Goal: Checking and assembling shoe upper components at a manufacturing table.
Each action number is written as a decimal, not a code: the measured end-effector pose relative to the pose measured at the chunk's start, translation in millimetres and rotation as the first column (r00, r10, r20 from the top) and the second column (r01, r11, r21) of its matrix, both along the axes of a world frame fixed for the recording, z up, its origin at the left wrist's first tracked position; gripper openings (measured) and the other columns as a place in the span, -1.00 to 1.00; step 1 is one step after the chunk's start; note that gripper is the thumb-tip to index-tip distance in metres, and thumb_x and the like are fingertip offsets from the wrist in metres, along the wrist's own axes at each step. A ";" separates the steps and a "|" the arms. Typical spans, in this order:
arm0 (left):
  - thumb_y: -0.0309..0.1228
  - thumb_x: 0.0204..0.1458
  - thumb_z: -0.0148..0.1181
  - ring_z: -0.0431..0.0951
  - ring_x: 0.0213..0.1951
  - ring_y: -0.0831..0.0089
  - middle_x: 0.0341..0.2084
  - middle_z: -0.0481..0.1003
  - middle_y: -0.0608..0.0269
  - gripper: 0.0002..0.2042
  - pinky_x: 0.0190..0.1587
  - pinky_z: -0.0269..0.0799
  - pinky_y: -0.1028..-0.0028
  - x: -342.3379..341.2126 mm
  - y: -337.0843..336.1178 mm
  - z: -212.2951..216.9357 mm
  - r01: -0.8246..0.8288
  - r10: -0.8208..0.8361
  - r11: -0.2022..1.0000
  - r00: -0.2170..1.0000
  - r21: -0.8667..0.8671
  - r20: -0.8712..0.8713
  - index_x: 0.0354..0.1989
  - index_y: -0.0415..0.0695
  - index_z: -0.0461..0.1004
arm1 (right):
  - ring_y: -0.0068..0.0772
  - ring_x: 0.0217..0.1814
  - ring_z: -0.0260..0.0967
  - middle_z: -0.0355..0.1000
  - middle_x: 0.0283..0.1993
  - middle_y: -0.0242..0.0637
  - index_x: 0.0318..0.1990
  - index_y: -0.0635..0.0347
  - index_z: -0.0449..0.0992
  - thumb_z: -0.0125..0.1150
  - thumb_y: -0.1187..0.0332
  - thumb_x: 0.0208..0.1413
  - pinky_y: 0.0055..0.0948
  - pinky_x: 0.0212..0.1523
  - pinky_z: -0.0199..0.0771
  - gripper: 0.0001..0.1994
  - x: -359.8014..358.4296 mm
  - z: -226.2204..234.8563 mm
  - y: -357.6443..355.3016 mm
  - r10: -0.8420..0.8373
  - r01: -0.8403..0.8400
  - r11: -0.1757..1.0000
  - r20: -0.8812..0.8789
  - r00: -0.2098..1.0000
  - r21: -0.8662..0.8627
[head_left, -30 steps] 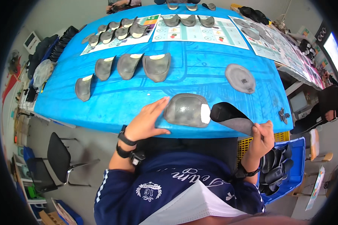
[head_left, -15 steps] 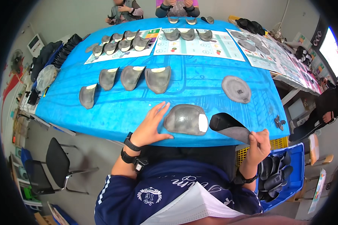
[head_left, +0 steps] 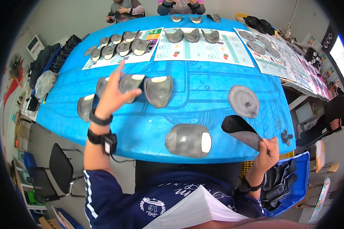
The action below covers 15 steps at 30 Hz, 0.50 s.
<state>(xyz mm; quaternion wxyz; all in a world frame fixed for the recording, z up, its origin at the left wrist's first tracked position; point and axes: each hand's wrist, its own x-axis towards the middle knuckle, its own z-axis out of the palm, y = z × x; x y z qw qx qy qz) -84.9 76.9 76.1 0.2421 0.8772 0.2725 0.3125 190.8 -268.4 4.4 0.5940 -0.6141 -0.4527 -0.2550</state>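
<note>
My left hand is raised over a group of curved grey pads, fingers stretched and thumb apart, holding nothing. It partly hides a pad with a pale strip; another such pad stands just right of it, and one lies by my left wrist. My right hand pinches the lower end of a curled pad, black inside and grey outside, above the table's near right part. Between my hands, a domed grey pad with a white patch at its right end lies near the front edge.
The table has a blue cover. Printed sheets bear more pads farther back. A flat grey oval piece lies at the right, small dark scraps near the corner. A blue crate of dark pads stands below. Two people sit opposite.
My left hand has left the domed pad's side and moved forward and left over the standing pads. My right hand still holds the curled pad. The view has shifted slightly.
</note>
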 end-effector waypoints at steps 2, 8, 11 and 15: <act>-0.21 -0.31 0.40 0.18 0.12 0.10 0.13 0.11 -0.06 -0.05 0.12 0.16 0.25 16.6 49.1 1.5 -0.044 0.044 0.999 0.999 -0.013 0.015 0.26 -0.16 -0.10 | -0.44 -0.58 0.19 0.32 -0.62 -0.34 -0.47 0.25 0.47 0.23 0.63 -0.25 -0.39 -0.33 0.08 -0.87 5.5 6.7 10.6 -0.001 0.001 1.000 0.003 1.000 -0.003; -0.16 -0.28 0.38 0.18 0.15 0.11 0.17 0.07 -0.13 -0.01 0.12 0.15 0.28 65.3 159.4 -11.6 -0.165 0.123 0.975 0.960 -0.151 -0.251 0.27 -0.19 -0.17 | -0.43 -0.56 0.23 0.33 -0.61 -0.34 -0.49 0.26 0.47 0.25 0.64 -0.29 -0.40 -0.34 0.07 -0.85 21.5 21.3 41.2 -0.002 0.002 1.000 0.021 1.000 -0.001; -0.04 -0.35 0.39 0.13 0.18 0.09 0.19 0.03 -0.16 0.06 0.14 0.13 0.31 82.7 196.8 -17.4 -0.235 0.166 0.964 0.899 -0.125 -0.405 0.27 -0.20 -0.20 | -0.43 -0.56 0.23 0.34 -0.60 -0.34 -0.49 0.26 0.47 0.25 0.64 -0.30 -0.40 -0.34 0.07 -0.85 26.5 25.2 50.3 -0.005 0.005 1.000 0.003 1.000 -0.008; 0.10 -0.46 0.37 0.15 0.18 0.07 0.13 0.11 -0.22 0.18 0.17 0.10 0.34 95.3 235.3 -39.5 -0.321 0.260 0.947 0.808 -0.023 -0.529 0.27 -0.22 -0.26 | -0.47 -0.53 0.17 0.31 -0.58 -0.34 -0.43 0.30 0.48 0.20 0.58 -0.17 -0.42 -0.35 0.05 -0.91 37.2 19.5 69.2 0.027 -0.027 1.000 0.001 1.000 -0.003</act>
